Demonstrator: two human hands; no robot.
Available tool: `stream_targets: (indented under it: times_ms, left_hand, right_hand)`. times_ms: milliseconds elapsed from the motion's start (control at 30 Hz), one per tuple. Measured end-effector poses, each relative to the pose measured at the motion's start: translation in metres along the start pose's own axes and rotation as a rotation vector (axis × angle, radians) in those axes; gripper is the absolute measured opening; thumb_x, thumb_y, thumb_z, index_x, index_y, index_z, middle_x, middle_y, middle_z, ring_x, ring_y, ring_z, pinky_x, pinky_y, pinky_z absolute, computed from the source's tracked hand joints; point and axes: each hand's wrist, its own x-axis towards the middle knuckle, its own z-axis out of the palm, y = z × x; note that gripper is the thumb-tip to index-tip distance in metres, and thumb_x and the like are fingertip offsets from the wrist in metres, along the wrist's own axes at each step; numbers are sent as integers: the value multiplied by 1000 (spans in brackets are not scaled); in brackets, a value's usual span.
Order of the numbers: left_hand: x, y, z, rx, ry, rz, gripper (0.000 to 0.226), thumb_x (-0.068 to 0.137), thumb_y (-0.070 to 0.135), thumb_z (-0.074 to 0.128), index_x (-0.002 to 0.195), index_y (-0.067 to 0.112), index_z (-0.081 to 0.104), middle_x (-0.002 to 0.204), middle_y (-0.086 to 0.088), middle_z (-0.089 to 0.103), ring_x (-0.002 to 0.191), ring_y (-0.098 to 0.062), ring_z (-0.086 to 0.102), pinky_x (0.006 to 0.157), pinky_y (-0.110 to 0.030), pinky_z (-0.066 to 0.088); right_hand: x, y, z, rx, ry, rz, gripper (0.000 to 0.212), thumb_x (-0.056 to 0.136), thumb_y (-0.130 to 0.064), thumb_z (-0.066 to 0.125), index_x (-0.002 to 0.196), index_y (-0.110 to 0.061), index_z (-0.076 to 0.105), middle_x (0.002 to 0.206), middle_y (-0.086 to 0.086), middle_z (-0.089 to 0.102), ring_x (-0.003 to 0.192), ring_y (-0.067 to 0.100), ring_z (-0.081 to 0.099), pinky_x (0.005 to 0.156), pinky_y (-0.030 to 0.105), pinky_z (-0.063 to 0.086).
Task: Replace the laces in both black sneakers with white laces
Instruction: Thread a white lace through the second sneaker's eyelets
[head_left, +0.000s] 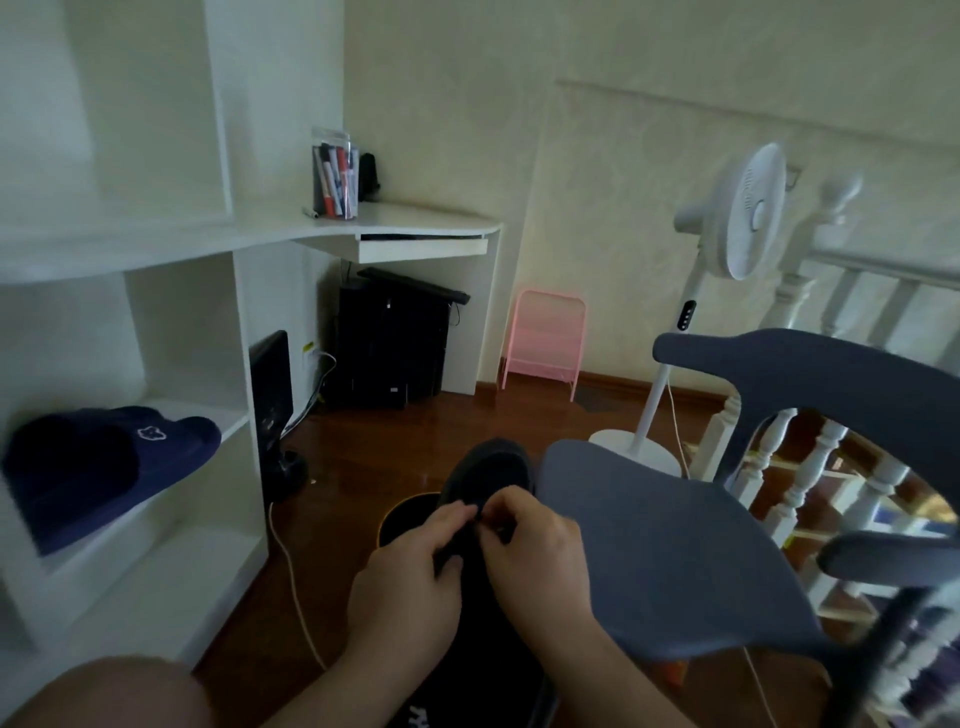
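Two hands (410, 571) (540, 545) on matte black sneaker (488, 467)

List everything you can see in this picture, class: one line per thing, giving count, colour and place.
sneaker: one, black, held in front of the person
slippers: pair, navy, low shelf at left
pens: several, red and black, clear holder on desk
computer tower: one, black, under desk
stool: one, pink, by wall
fan: one, white, standing at right
chair: one, grey-blue, right
left hand: on sneaker
right hand: pinching at sneaker
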Motion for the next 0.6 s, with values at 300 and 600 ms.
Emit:
stream_targets:
  times_ms: [300,600]
  left_hand:
    - [-9,-4,6,-79,16,-7,58,105,22,59,146,61,45,151,31,49,134,-5,54,96,-20,49]
    - [2,-12,-4,-147,160,-85,61,101,23,62,144,63,45,138,20,64,121,-10,64,99,-39,57]
  right_hand:
    - [0,-9,-4,64,-26,104,13,94,-29,70,94,-38,60,83,-18,65,76,-4,60,59,15,46]
    - [-4,-13,1,64,6,-39,30,91,-21,72,90,-33,44,99,-17,48,84,-2,52,63,15,40]
